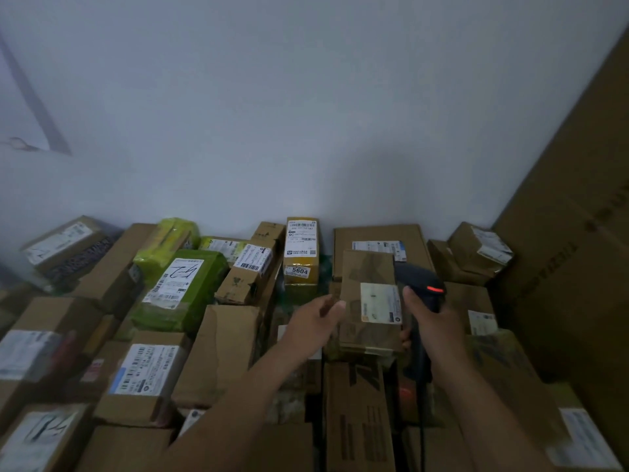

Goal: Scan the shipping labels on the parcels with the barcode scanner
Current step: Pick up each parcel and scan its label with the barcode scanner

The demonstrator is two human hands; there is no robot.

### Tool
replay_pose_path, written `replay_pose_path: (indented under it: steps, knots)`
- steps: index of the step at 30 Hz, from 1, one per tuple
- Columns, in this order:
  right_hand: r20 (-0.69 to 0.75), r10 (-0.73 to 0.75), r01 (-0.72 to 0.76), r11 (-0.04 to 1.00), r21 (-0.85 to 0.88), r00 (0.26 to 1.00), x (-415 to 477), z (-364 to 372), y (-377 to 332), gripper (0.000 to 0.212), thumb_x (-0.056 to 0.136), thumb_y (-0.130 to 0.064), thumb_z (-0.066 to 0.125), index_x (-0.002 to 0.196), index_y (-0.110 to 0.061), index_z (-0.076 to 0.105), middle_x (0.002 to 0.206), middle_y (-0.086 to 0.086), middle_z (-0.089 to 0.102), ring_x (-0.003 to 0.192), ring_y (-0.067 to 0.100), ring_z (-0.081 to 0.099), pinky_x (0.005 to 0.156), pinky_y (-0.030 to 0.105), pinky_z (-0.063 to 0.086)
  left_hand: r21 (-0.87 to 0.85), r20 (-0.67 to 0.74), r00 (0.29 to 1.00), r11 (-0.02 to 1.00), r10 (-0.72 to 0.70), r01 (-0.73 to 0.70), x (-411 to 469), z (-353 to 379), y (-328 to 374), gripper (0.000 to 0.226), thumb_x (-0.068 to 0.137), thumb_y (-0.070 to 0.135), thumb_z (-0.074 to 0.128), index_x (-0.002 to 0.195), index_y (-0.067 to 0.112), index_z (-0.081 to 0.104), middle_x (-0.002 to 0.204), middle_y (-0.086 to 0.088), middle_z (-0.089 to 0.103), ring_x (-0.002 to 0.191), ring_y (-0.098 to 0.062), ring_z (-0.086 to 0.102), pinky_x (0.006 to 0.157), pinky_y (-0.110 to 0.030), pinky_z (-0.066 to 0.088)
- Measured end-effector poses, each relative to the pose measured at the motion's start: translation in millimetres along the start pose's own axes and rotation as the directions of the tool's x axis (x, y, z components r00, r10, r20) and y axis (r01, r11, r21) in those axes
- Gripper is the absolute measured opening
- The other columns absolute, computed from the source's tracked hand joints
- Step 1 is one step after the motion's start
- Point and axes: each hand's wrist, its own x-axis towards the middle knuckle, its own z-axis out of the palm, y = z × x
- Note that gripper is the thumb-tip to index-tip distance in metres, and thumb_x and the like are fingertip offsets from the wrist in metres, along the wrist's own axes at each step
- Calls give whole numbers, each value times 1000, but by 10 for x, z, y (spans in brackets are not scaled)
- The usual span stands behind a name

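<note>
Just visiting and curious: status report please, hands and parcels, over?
Right hand grips barcode scanner, red light on. Left hand at left edge of flat parcel, grip unclear. Label faces camera, unobstructed.

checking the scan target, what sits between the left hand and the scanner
Head view: a flat brown parcel with a white shipping label, between the left hand and the barcode scanner gripped by the right hand.

Parcels (221, 352) lie packed together up to the wall (306, 114) behind; a carton (578, 233) stands at the right; the middle parcel (369, 301) sits between the left hand (315, 321) and the barcode scanner (420, 284) in the right hand (429, 321).
</note>
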Motion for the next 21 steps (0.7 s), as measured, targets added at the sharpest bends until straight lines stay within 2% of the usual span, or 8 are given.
replay_pose_path:
  steps: [3,5,9,12,14,16,18,21]
  knots:
    - [74,65,-67,997,28,995,-59,-12,14,33,88,-45,68,94,-12,68,57,6,70,43,19,61,45,27,50,-49,39,999,998,-28,30,-26,139,107,43,98,48,52,136,28,53,124,12,63,91,8,54,64,-4,41]
    - [116,45,-48,999,25,992,-100,-8,6,36,88,-42,70,104,-10,65,60,7,71,43,19,62,41,26,49,-104,5,998,992,-67,67,-48,157,123,49,96,43,59,141,26,48,131,7,60,99,0,54,68,-8,42]
    - [196,-4,1,1000,15,981,-207,-6,-61,30,88,-42,69,102,-16,64,65,6,73,45,21,64,43,26,50,-333,-110,982,937,-154,109,-160,50,120,52,90,26,71,136,24,48,128,5,60,104,-7,58,75,-18,52]
    - [269,-25,35,999,-33,963,-276,36,-122,31,86,-44,69,95,-15,68,77,11,75,49,23,64,49,31,52,-427,-249,949,901,-191,70,-281,-100,36,46,92,18,67,134,27,51,121,7,63,101,-7,60,75,-22,55]
    - [293,-32,50,997,-54,956,-305,64,-137,33,87,-44,69,93,-12,69,84,12,75,47,20,63,46,28,50,-473,-349,905,879,-243,54,-372,-210,-69,46,95,17,63,138,27,50,119,4,64,101,-11,62,76,-26,57]
    - [299,-33,55,996,-66,954,-320,67,-144,31,88,-43,68,94,-13,69,89,5,76,45,17,61,44,26,50,-431,-460,849,901,-260,42,-449,-303,-206,49,96,16,61,142,26,48,119,1,67,96,-12,64,67,-16,55]
    - [302,-22,41,998,-57,953,-321,49,-152,32,88,-43,68,98,-12,67,93,0,75,45,17,60,45,27,50,-322,-521,823,945,-227,57,-496,-360,-347,54,95,12,61,144,27,46,115,4,68,87,-3,61,53,-4,45]
    - [295,-9,30,997,-67,955,-289,38,-137,33,89,-41,68,100,-10,65,96,3,73,45,17,59,45,28,50,-173,-425,885,977,-189,126,-491,-344,-508,61,94,9,59,149,28,40,117,8,64,90,-1,57,54,-1,42]
